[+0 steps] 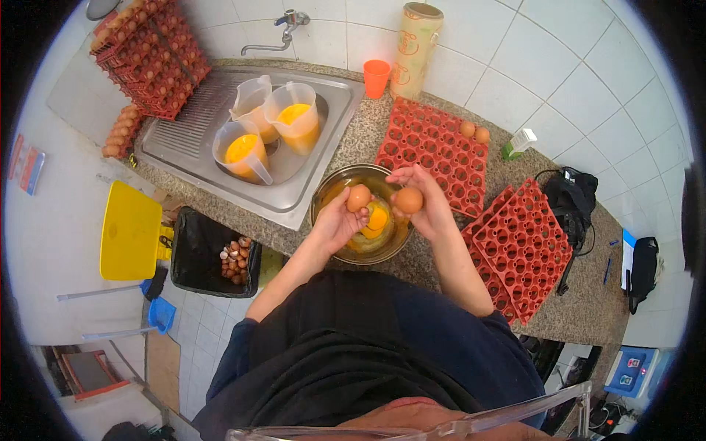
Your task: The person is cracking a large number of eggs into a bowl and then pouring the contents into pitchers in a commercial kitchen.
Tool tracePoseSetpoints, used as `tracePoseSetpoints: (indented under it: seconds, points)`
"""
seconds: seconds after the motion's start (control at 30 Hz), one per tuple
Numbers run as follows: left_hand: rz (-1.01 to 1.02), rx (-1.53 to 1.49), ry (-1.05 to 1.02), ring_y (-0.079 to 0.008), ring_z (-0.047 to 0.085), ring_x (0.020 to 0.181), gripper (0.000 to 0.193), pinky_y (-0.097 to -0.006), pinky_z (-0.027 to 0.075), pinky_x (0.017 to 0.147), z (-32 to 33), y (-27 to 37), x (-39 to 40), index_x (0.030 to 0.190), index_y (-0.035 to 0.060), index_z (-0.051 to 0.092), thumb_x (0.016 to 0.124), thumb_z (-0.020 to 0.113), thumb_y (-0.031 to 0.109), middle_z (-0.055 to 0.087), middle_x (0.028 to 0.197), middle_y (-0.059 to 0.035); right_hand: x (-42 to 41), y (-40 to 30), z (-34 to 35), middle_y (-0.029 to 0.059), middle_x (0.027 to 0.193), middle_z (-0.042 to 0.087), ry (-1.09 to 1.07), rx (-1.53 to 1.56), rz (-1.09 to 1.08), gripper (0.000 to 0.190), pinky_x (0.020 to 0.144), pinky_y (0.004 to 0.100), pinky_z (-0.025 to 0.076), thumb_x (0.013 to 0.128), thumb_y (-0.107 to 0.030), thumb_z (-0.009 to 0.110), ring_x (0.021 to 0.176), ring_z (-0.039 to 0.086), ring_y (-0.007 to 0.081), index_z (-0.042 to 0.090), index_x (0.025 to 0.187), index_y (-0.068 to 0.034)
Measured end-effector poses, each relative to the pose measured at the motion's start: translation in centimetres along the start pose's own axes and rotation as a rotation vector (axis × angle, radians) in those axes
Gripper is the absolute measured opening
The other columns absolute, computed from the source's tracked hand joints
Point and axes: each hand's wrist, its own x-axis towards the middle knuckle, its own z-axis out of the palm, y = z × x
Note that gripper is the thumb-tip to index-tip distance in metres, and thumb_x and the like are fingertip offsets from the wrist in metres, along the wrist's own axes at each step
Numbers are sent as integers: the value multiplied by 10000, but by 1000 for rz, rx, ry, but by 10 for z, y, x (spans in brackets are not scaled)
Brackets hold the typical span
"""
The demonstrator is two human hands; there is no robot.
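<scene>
Over a round metal bowl (pixel 362 259), my left hand (pixel 337 225) holds a brown egg (pixel 359 198) between thumb and fingers. Another brown egg (pixel 408 200) rests in my right hand (pixel 429 209), whose fingertips point toward the bowl. Raw egg (pixel 377 218) with a yellow yolk lies in the bowl between my hands. Just beyond my right hand is a red plastic egg tray (pixel 422 149) with two brown eggs (pixel 475 132) in its far right corner. My fingers hide part of each held egg, so I cannot tell whether the shells are cracked.
Three plastic jugs (pixel 242 151) of beaten egg stand in the steel sink (pixel 292 206). At left rise stacked full egg trays (pixel 151 60); below, a black-lined bin (pixel 193 259) holds eggshells. More red trays (pixel 521 248) lie right. An orange cup (pixel 376 80) stands at the wall.
</scene>
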Motion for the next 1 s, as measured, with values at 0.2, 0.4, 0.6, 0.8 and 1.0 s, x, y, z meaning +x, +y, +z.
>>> tracePoseSetpoints:
  seconds: [0.2, 0.4, 0.6, 0.8, 1.0]
  points:
    - [45, 51, 57, -128, 567, 774, 339, -249, 464, 656, 11, -2, -10, 1160, 48, 469, 984, 356, 314, 585, 1035, -88, -11, 28, 30, 108, 1108, 482, 215, -777, -806, 311, 837, 327, 421, 830, -82, 586, 997, 481, 200, 502, 1125, -28]
    - [156, 176, 170, -111, 565, 777, 256, -237, 440, 649, 20, -6, -15, 1145, 87, 466, 978, 390, 265, 575, 961, -19, 9, 67, 14, 119, 1042, 512, 160, -1143, -739, 341, 829, 318, 427, 797, -60, 606, 968, 505, 193, 525, 1125, -13]
    - [141, 418, 120, -87, 558, 737, 315, -221, 439, 643, 24, 1, -22, 1155, 55, 457, 920, 538, 248, 564, 908, -15, 12, 46, -4, 28, 842, 583, 137, -365, -100, 251, 699, 248, 463, 850, -162, 606, 759, 560, 100, 592, 1061, -26]
    - [269, 880, 98, -80, 581, 659, 396, -191, 453, 547, 27, 10, -22, 1184, 13, 440, 866, 624, 161, 582, 888, -46, 7, 26, 0, 39, 887, 617, -111, -1118, -271, 361, 739, 256, 458, 806, -122, 673, 815, 573, 106, 600, 1144, -17]
    - [194, 952, -80, -98, 612, 684, 356, -208, 474, 540, 31, 23, -27, 1184, -7, 433, 880, 578, 106, 584, 916, -68, 1, 17, 4, 112, 833, 619, -212, -1283, -514, 395, 739, 302, 465, 793, -186, 668, 787, 606, 222, 600, 1145, -21]
